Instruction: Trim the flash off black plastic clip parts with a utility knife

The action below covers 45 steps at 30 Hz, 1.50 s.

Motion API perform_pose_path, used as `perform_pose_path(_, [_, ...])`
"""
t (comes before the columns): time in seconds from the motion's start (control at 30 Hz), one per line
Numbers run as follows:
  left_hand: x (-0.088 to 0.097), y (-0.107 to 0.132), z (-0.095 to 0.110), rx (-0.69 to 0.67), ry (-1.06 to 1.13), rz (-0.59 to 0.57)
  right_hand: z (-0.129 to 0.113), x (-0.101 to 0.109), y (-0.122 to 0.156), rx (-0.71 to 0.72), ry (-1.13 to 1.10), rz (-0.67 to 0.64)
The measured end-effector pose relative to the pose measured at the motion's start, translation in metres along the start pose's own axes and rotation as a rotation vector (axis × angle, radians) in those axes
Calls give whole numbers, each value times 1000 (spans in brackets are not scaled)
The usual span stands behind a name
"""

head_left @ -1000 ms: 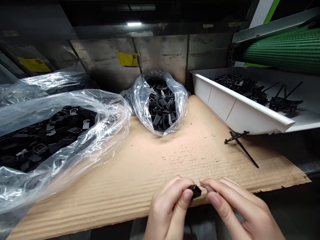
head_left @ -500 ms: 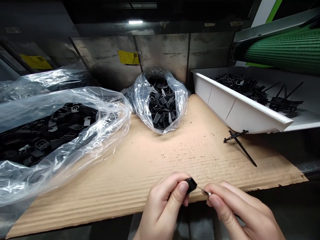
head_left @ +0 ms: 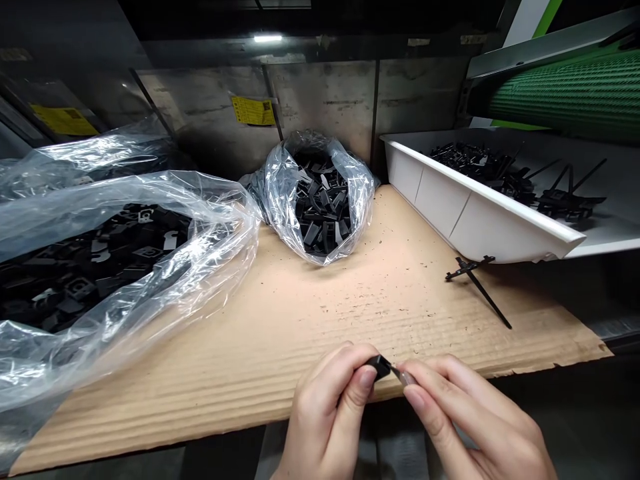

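My left hand [head_left: 327, 407] pinches a small black plastic part [head_left: 380, 366] between thumb and fingers, just above the near edge of the cardboard. On the right, a thin pointed metal blade [head_left: 400, 375] sticks out from the closed thumb and fingers of my right hand [head_left: 473, 410]. Its tip meets the right end of the black part; whether it touches or goes in, I cannot tell. Most of the blade is hidden in my fingers.
A clear plastic bag [head_left: 220, 267] of black parts lies at left, and a smaller bag [head_left: 285, 230] of them stands at back centre. A white tray [head_left: 435, 190] with black pieces sits at right. One long-stemmed black piece [head_left: 480, 290] lies on the cardboard [head_left: 280, 340].
My right hand has moved slightly left, bringing the blade from just beside the black part up to its end. My left hand has tilted the part a little.
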<state>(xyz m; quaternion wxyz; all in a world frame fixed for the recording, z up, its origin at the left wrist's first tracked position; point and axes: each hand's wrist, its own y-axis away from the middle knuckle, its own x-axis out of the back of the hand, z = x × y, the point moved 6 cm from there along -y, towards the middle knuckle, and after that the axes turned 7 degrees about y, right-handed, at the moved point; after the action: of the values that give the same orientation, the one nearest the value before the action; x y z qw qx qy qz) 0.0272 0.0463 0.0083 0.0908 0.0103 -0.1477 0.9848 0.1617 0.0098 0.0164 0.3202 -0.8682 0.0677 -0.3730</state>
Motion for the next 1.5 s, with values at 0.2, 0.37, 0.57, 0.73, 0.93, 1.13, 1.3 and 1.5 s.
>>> perform_pose_path(0.2, [-4,-6,1,140,170,-217,10,0,-7,-3,51,-8])
perform_pose_path(0.37, [-3,-12,-1,234,209,-331,14,10,-11,-106,-69,-54])
perform_pose_path(0.57, [-3,-11,-4,262,305,-280,3,8,-21,-109,-73,-177])
perform_pose_path(0.73, [-3,-9,-5,277,351,-275,-4,-1,-28,-64,-132,-217])
perform_pose_path(0.93, [-2,-8,-3,262,326,-255,-5,-7,-27,-99,-152,-265])
perform_pose_path(1.13, [-1,-10,-5,265,299,-212,-18,-8,-16,24,-204,-327])
perform_pose_path(1.3, [-1,-10,-4,246,301,-219,-9,7,-14,-22,-204,-220])
perform_pose_path(1.5, [-2,-9,-4,252,338,-252,0,8,-8,40,-170,-184])
